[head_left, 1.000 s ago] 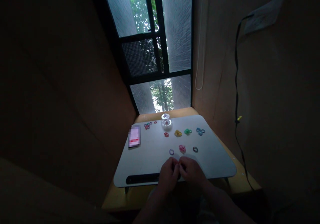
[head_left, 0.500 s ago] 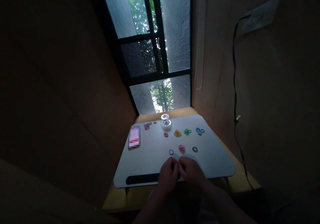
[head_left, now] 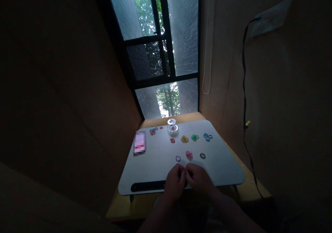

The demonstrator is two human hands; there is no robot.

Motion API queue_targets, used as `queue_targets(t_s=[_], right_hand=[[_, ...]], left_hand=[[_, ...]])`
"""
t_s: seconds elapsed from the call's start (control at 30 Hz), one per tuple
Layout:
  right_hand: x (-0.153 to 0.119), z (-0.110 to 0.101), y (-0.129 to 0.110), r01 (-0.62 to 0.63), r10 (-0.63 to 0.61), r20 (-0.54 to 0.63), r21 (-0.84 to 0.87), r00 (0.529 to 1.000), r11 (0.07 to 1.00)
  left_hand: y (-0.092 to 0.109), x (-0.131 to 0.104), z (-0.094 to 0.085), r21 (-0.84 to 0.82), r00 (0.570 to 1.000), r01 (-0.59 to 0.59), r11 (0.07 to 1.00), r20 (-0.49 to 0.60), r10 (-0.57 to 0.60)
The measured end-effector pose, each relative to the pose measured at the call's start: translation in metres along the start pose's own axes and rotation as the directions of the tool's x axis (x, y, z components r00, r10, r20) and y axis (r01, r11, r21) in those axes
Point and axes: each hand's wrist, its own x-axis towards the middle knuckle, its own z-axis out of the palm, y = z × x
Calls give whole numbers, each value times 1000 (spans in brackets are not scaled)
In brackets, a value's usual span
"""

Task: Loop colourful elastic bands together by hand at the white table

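Note:
Over the front part of a white lap table, my left hand point(head_left: 175, 178) and my right hand point(head_left: 197, 177) meet with fingers pinched together. Whatever lies between the fingertips is too small and dark to make out. Just beyond the hands sit a purple ring-shaped band point(head_left: 178, 158), a cluster of pink bands point(head_left: 189, 154) and a dark band point(head_left: 202, 155). Farther back are red bands point(head_left: 172, 140), yellow bands point(head_left: 184, 139), green bands point(head_left: 194, 137) and blue bands point(head_left: 207, 136). At the back left lies a mixed-colour bunch point(head_left: 153, 131).
A clear round container point(head_left: 172, 128) stands near the table's far edge. At left lies a pixelated pinkish rectangle point(head_left: 140, 142). The white table point(head_left: 155, 167) has a dark slot point(head_left: 147, 186) along its front. A window rises behind; a black cable point(head_left: 244, 87) hangs at right.
The view has shifted very slightly. Both hands keep their pinched pose at the same place, and the bands on the table have not moved.

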Motion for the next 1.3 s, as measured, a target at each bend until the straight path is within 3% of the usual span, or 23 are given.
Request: queue_targets(t_s=[1.3], right_hand=[[0, 2, 3, 13, -13, 3, 4, 1000, 1000]], left_hand=[[1, -1, 1, 23, 1000, 6, 1000, 18, -7]])
